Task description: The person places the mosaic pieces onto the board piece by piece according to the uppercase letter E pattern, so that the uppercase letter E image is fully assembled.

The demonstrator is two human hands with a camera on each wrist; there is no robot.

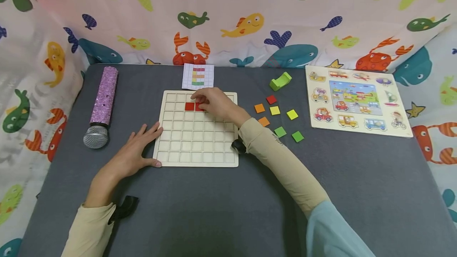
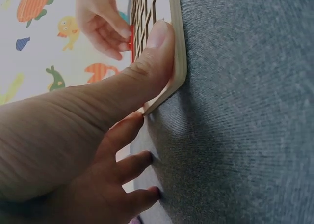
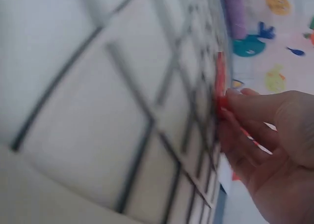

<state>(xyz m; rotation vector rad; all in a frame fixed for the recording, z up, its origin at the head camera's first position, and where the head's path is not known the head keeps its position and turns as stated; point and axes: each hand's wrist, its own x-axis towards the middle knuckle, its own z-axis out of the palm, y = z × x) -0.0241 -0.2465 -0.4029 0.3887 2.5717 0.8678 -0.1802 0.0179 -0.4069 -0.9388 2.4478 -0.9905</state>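
Observation:
A pale wooden grid board [image 1: 192, 146] lies on the table in the head view. One red square tile [image 1: 189, 106] sits in its second row. Beside that tile, the thumb and fingers of my right hand [image 1: 217, 104] pinch another red tile [image 3: 223, 103] at the board's surface; the fingers partly cover it from above. My left hand [image 1: 130, 156] is spread along the board's left side. Its thumb [image 2: 157, 47] presses on the near left corner, while the other fingers are splayed by the edge and on the cloth.
Right of the board lie loose tiles: a red one [image 1: 271, 99], orange [image 1: 259, 108], yellow [image 1: 274, 110] and green [image 1: 280, 131]. A green block [image 1: 280, 81] and a picture puzzle [image 1: 357, 126] are farther right. A pattern card [image 1: 187, 76] lies behind the board, a glittery microphone [image 1: 104, 98] left.

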